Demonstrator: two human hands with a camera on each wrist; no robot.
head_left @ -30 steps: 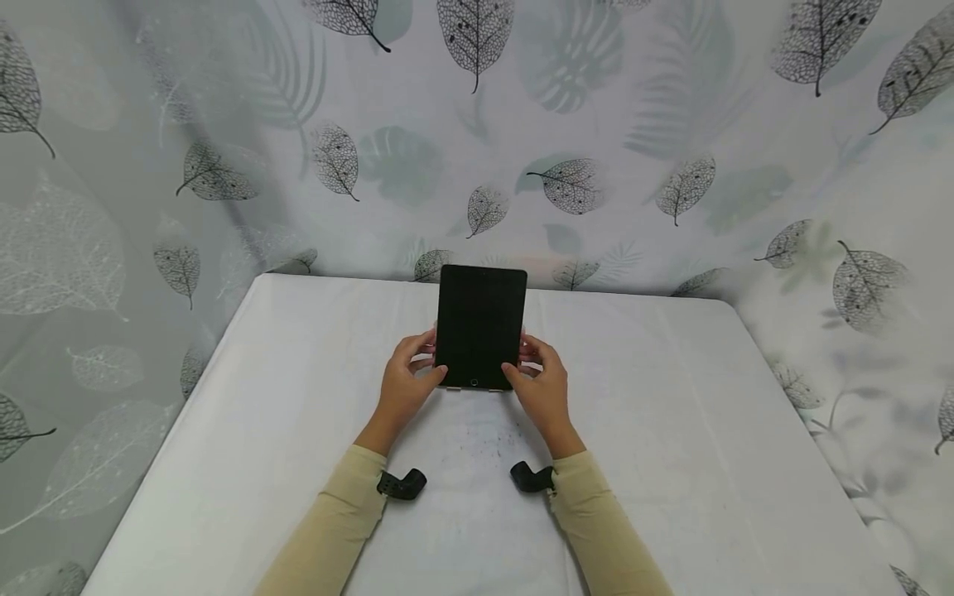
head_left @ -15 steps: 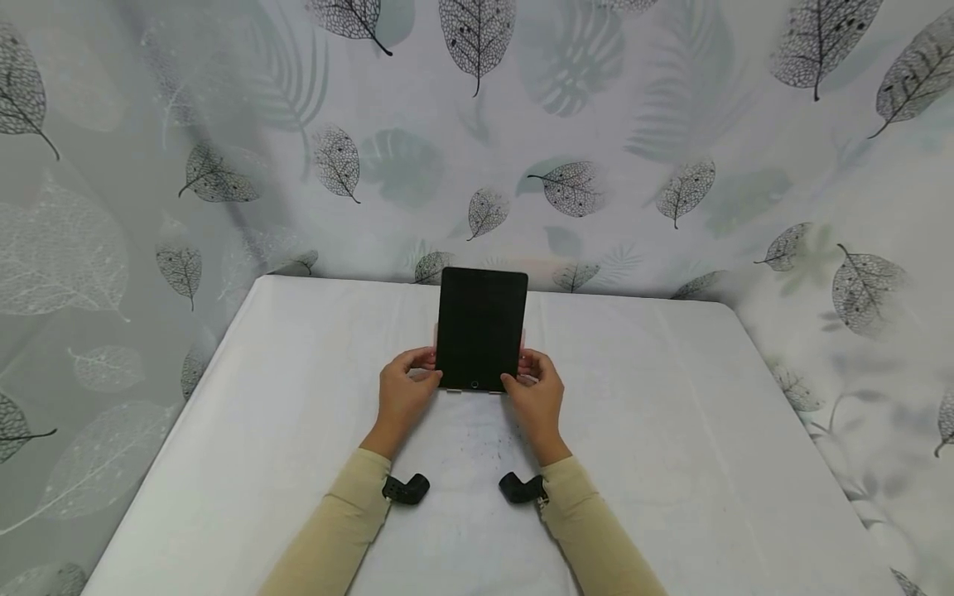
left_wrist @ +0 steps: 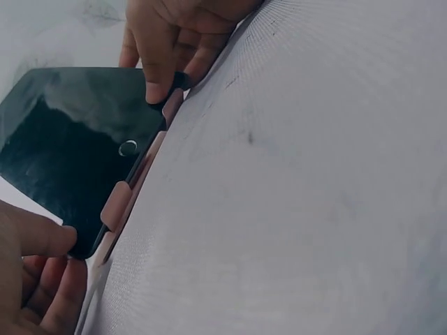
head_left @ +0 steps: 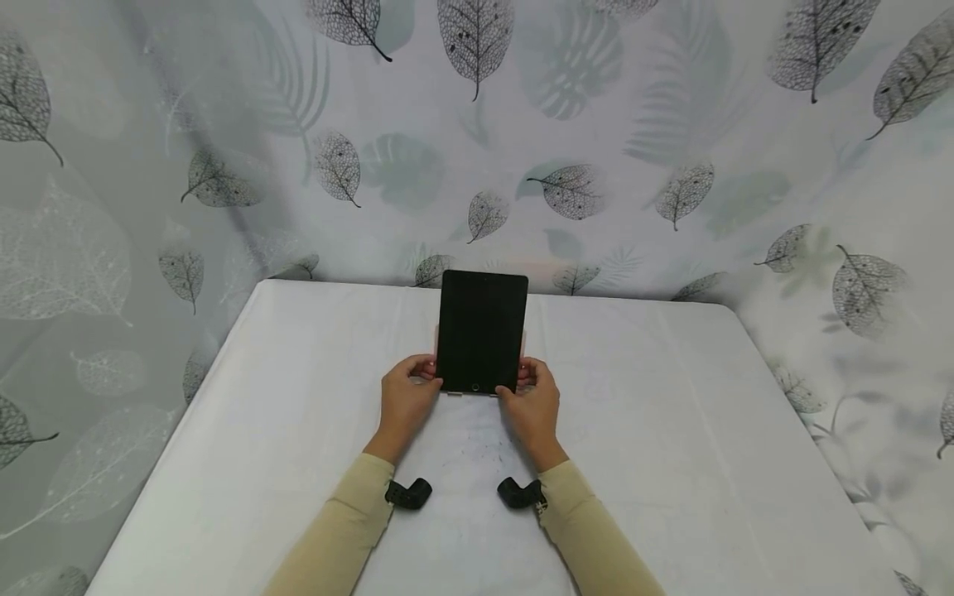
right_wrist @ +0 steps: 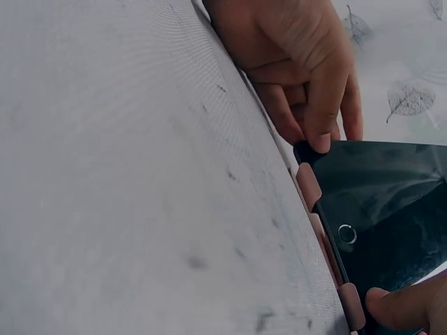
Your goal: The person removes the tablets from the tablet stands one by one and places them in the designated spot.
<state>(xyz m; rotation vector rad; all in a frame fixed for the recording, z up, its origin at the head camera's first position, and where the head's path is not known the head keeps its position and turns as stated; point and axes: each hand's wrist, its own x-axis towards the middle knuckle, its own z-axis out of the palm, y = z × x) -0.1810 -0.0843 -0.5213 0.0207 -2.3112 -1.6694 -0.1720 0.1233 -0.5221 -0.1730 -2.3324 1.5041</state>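
Note:
A black tablet leans back, tilted, on a pink stand whose lips hook over its bottom edge. My left hand pinches the lower left corner, thumb on the front and fingers beside and behind. At the lower right corner my right hand does likewise, its thumb lying on the screen's edge. In the left wrist view the round home button shows between both thumbs. Most of the stand is hidden behind the tablet in the head view.
A white cloth covers the table. Behind it hangs a leaf-patterned curtain, which also runs along both sides. Black wrist cameras sit at the ends of the beige sleeves.
Both hands have slid down the tablet's sides to its lower corners, and the pink stand's edges now show beside it. The tablet stays almost in place.

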